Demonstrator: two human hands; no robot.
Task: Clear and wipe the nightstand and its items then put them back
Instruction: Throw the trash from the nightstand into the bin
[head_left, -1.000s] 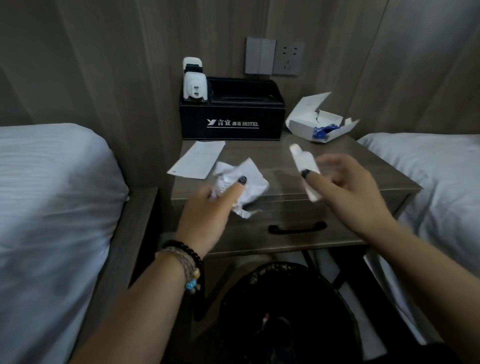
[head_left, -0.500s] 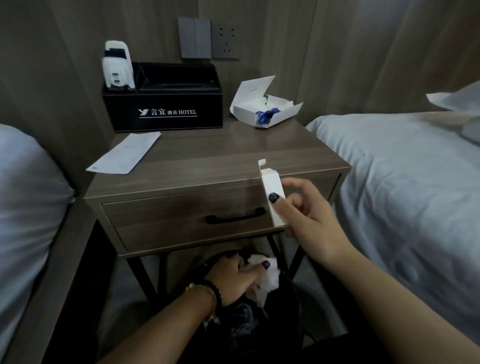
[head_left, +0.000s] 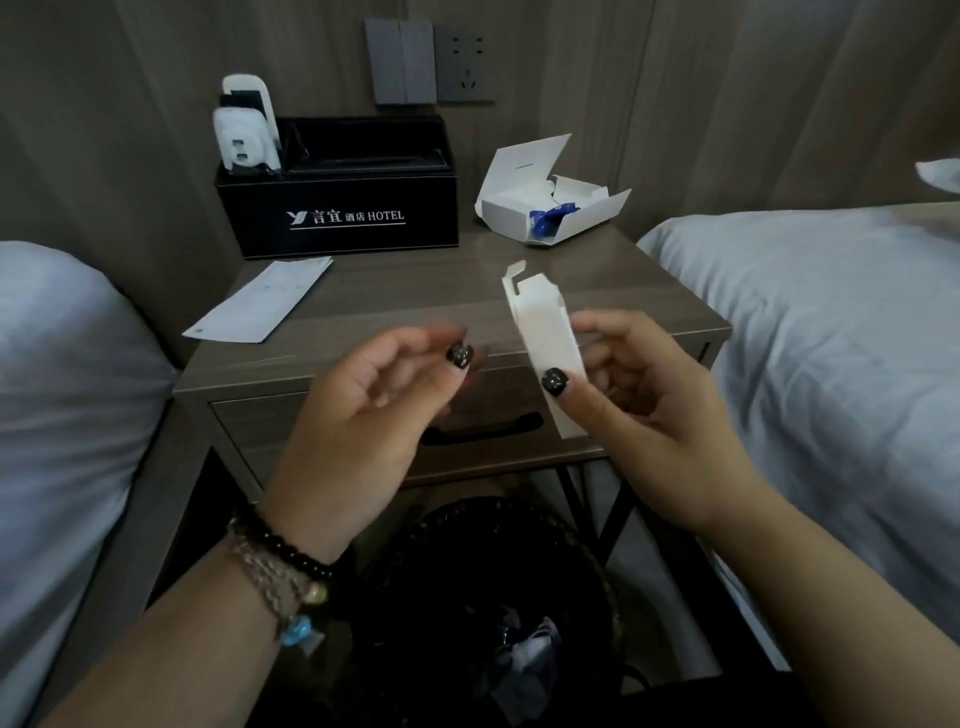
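My right hand (head_left: 639, 410) grips a small slim white carton (head_left: 548, 338) with its top flap open, held up in front of the wooden nightstand (head_left: 415, 296). My left hand (head_left: 374, 400) hovers just left of the carton with loosely curled fingers and holds nothing. On the nightstand stand a black hotel organiser box (head_left: 343, 208) with white holders in it, a white paper slip (head_left: 260, 301) and an open white box (head_left: 545, 202) with a blue item inside. A crumpled tissue (head_left: 524, 660) lies in the black bin (head_left: 467, 613) below.
White-sheeted beds flank the nightstand, one on the left (head_left: 57, 415) and one on the right (head_left: 831, 338). A drawer with a black handle (head_left: 483, 431) faces me. Wall switches and a socket (head_left: 431, 62) sit above the organiser.
My left hand dropped the crumpled tissue into the bin and rose up empty beside the carton. My right hand lifted the carton higher.
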